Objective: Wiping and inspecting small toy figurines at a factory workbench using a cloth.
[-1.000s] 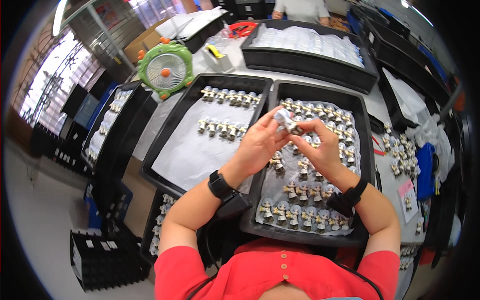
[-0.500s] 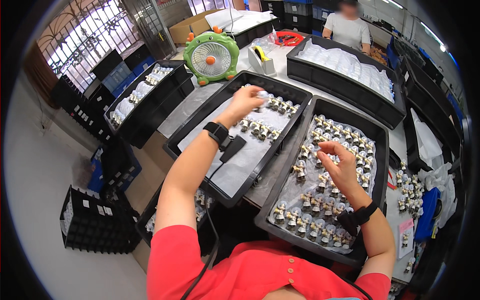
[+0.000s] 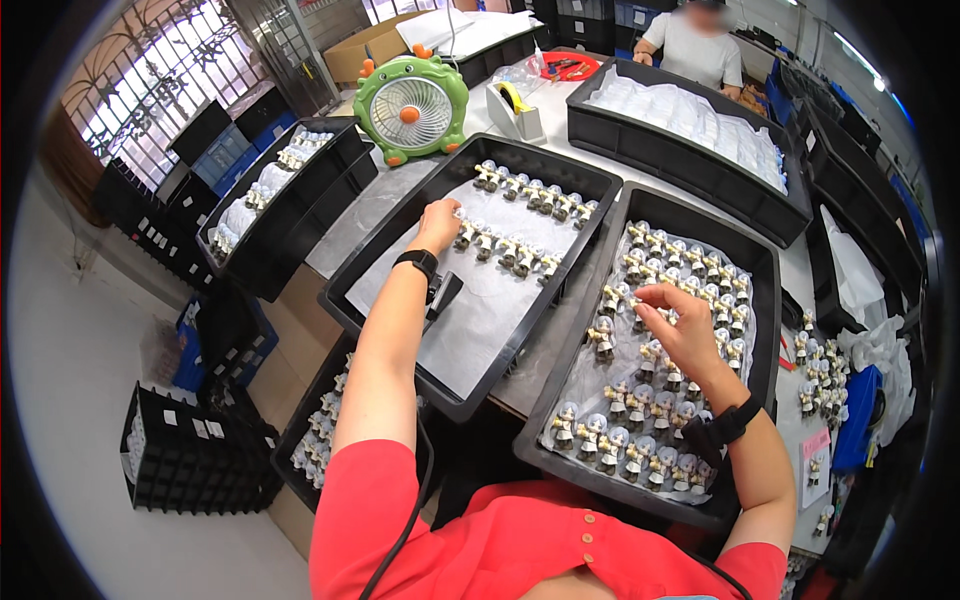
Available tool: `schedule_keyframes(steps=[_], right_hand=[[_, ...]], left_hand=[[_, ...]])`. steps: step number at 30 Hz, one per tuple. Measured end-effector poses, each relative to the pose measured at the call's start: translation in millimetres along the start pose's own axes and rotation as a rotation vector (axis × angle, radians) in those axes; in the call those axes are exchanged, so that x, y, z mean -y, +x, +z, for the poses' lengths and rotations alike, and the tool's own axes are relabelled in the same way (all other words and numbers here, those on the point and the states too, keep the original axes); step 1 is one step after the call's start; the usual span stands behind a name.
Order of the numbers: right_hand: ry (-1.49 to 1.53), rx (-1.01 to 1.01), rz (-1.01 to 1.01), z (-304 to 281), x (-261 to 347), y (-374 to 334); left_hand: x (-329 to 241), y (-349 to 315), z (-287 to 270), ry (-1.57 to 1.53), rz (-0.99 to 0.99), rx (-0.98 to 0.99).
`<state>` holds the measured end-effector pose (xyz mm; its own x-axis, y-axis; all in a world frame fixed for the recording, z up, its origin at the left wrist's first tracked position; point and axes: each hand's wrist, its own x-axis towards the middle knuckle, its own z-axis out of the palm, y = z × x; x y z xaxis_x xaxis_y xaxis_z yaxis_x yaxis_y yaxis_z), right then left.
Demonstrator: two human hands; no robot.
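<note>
1. Fingers of the person's left hand bunch closely at the left end of the second row in the left tray. They meet a pale-haired chibi figurine there; whether they grip it or only touch it cannot be told.
2. Thumb and forefinger of the right hand stand a narrow gap apart above the middle of the right tray, with nothing visibly held. Their tips point toward the tray's left edge, near another figurine.
3. Both wrists carry black straps, and the sleeves are red.
4. In the left tray, one row of figurines lies along the far edge, with the second row nearer the middle. White lining lies bare from there to the near edge.
5. In the right tray, several rows fill the far half, and two more run along the near edge.
6. Near the left tray's far-left corner, a green fan with an orange hub stands on the desk, close to a tape dispenser.
7. Beyond the right tray's far edge sits a black bin of white-wrapped items; a person in a white top is behind it.
8. Past the right tray's right edge, loose figurines cluster on the desk beside a blue container; a pink-and-white card lies nearer the desk's front edge.
</note>
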<state>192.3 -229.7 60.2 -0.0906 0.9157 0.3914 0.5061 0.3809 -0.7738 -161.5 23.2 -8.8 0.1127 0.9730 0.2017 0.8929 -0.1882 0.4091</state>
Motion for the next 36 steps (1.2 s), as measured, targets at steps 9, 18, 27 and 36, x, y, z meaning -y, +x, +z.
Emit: schedule_keyframes(steps=[9, 18, 27, 36], right_hand=[[-0.046, 0.214, 0.086, 0.1, -1.5, 0.9], [-0.426, 0.352, -0.084, 29.1, -28.5, -19.5], [-0.191, 0.192, -0.162, 20.0, -10.1, -5.0], [0.129, -0.101, -0.101, -7.8, 13.0, -1.6]], left_hand=[[11.9, -2.3, -1.5, -0.062, 0.037, -0.006], [-81.2, -3.1, -57.1, -0.811, 0.024, -0.016], [-236.1, -125.4, -66.4, -1.255, 0.324, 0.431], [-237.7, -165.6, -46.8, -1.395, 0.235, 0.538]])
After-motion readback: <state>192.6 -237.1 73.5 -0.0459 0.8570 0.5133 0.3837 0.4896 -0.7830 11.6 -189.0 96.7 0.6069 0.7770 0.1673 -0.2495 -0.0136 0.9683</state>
